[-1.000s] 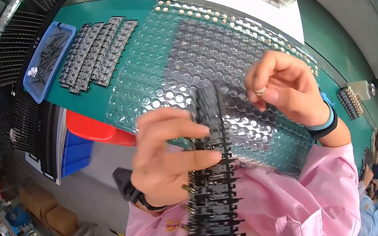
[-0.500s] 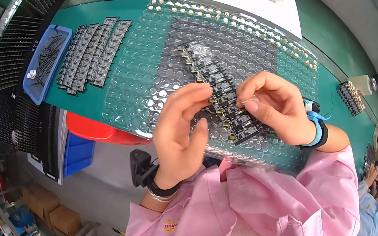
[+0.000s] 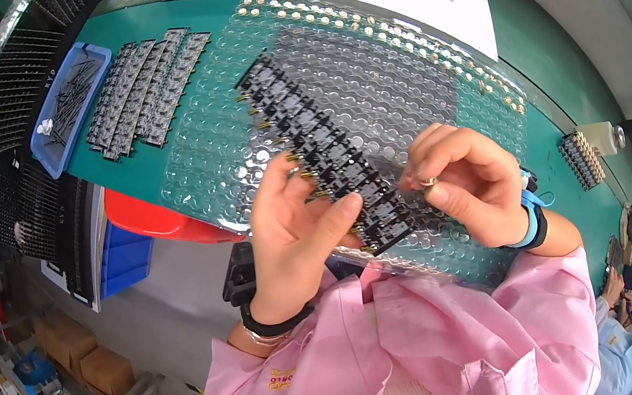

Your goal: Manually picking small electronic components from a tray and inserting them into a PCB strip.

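Observation:
My left hand [image 3: 292, 230] holds a long strip of black circuit boards [image 3: 318, 135] near its lower end, thumb on top and fingers along the left edge. Small brass-coloured pins stick out along that edge. The strip slants over a clear blister tray [image 3: 196, 146]. My right hand [image 3: 475, 180] is closed, pinching a small round metal part [image 3: 428, 182] between thumb and fingers, just right of the strip and apart from it. Similar small round parts [image 3: 355, 24] sit in the far rows of the blister tray's pockets.
Several board strips [image 3: 149, 91] lie at the left, beside a blue tray [image 3: 60, 165] of thin black pieces. Black racks [image 3: 6, 118] stand at the far left. A red stool [image 3: 150, 220] is under the table edge. A white container [image 3: 612, 137] stands at the right; co-workers [image 3: 623, 364] sit beyond.
My left hand has closed on the strip, which now tilts further left and sits more raised. My right hand has moved slightly right and away from it, the small metal part now plainer to see.

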